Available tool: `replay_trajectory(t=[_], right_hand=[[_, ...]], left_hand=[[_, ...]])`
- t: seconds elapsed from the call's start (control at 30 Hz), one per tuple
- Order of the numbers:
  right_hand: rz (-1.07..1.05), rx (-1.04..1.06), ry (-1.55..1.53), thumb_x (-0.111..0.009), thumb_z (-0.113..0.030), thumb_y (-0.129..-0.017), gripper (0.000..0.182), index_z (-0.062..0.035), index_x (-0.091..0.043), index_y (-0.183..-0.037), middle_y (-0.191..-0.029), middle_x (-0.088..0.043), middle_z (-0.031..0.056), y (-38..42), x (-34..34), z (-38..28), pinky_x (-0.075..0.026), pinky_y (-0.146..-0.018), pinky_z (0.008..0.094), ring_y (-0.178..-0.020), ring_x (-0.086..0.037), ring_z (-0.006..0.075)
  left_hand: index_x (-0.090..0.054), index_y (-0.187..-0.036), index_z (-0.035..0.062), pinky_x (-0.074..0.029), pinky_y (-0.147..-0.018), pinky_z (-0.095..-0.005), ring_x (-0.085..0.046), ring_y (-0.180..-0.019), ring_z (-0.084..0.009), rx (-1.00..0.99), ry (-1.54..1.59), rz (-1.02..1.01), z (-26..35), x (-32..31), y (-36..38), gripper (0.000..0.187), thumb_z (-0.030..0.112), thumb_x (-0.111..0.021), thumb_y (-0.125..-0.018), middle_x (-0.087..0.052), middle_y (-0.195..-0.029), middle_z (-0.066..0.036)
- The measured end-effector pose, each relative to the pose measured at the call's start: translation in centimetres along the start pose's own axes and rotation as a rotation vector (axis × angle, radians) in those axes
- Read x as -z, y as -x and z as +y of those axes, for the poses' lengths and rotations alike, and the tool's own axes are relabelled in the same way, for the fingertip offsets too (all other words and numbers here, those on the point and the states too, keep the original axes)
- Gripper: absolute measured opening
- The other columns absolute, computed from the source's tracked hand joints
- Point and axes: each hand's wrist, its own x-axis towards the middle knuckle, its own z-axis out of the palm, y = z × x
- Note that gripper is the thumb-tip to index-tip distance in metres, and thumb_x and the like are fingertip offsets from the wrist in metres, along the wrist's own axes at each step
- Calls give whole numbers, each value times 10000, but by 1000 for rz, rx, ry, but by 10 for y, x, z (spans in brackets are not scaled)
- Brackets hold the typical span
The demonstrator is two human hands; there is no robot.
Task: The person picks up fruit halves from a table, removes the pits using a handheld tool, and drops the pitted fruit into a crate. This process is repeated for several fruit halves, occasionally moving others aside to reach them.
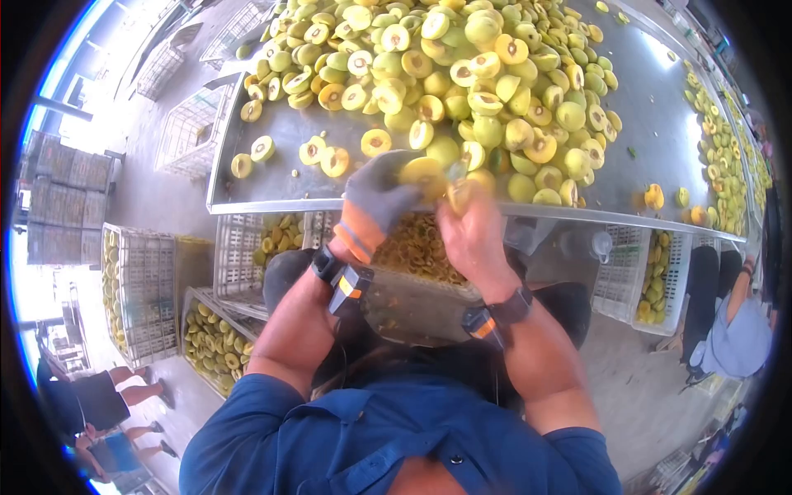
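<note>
My left hand (379, 198), in a grey glove with an orange cuff, grips a yellow-green peach half (422, 177) above the table's near edge. Just right of it, my bare right hand (472, 231) has its fingers closed, smeared by motion. Yellow shows at its fingertips and a greyish blur lies between the hands; what it holds I cannot make out. Beyond both hands rises a big heap of halved peaches (487, 62), many with brown pits showing. A crate of peelings or scraps (421, 247) sits below, between my knees.
The metal table (280, 186) has a raised rim, with loose halves at left and more fruit along its right side. Crates of fruit stand at the left (144, 297) and right (652, 280). Other people are at the lower left and the right.
</note>
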Motion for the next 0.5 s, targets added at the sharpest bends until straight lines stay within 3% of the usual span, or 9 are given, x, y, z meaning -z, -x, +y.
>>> replay_trajectory(t=[0.1,0.3,0.4,0.5], right_hand=[[-191,-26,87,-665,-141,-991,242,46,-574,-1114,-922,-697,336,3,2,3,-537,-785,552,-932,-664,562],[-228,-26,125,-666,-128,-963,279,68,-549,-1125,-902,-669,360,4,1,9,-517,-779,591,-929,-640,581],[-250,41,113,-640,-111,-962,260,61,-573,-1145,-910,-667,335,4,0,11,-517,-793,564,-922,-642,549],[-358,70,15,-613,-90,-953,209,60,-626,-1098,-913,-673,285,0,1,12,-516,-817,515,-882,-646,489]], left_hand=[[-672,-1332,-40,-570,-977,-316,-702,-1110,-163,-16,-146,18,4,2,1,479,-28,-759,-862,-755,-1225,-110],[-655,-1349,-44,-570,-988,-319,-702,-1121,-168,-52,-33,28,10,-3,6,504,-33,-774,-860,-748,-1252,-119],[-743,-1243,34,-575,-871,-310,-703,-980,-134,-112,70,96,-2,-12,7,402,70,-840,-855,-758,-1120,-95],[-752,-1228,48,-576,-873,-330,-724,-964,-197,-284,-356,135,-13,-10,6,406,75,-830,-830,-752,-1103,-119]])
